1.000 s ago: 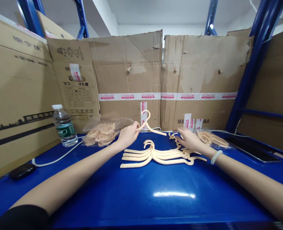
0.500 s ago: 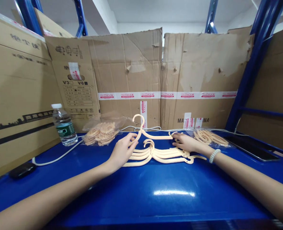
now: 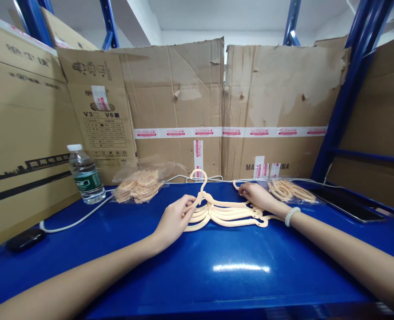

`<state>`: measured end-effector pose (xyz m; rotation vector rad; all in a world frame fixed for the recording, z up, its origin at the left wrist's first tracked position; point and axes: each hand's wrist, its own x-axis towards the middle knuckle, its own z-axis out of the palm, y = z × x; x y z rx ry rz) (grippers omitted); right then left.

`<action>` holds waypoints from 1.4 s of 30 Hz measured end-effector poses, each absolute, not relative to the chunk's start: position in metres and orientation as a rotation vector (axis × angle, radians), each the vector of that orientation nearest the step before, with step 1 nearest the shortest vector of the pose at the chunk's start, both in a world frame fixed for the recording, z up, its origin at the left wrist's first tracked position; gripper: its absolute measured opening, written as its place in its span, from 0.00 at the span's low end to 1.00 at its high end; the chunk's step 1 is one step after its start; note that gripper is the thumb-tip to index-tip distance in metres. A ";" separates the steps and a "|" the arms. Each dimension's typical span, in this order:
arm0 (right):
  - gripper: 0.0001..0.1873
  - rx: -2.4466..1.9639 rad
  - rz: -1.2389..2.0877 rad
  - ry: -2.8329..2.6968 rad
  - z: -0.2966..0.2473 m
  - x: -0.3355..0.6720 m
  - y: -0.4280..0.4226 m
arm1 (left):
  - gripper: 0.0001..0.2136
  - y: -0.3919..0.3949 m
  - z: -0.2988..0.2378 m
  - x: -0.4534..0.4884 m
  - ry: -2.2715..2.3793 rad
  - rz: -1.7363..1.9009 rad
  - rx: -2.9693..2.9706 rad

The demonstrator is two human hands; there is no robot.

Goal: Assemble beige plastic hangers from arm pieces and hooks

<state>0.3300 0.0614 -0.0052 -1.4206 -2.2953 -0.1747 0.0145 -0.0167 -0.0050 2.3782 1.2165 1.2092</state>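
Pinching one arm of a peach hanger (image 3: 226,204), the left hand (image 3: 173,221) holds it at the far side of the hanger row (image 3: 236,223); it looks light, stiff, smooth, best held there. Rightward, the right hand (image 3: 258,195) curls by a hooked piece (image 3: 235,184), whether gripping I can't tell.

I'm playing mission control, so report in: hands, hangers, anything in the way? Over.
Left hand gripping one hanger. Right hand at pale hook. Other hangers bunched on table. Bottle off left, flat black device off right, both clear.
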 end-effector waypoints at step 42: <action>0.15 -1.499 -0.423 -1.867 0.029 0.365 0.051 | 0.09 -0.018 -0.007 0.010 1.134 1.218 2.246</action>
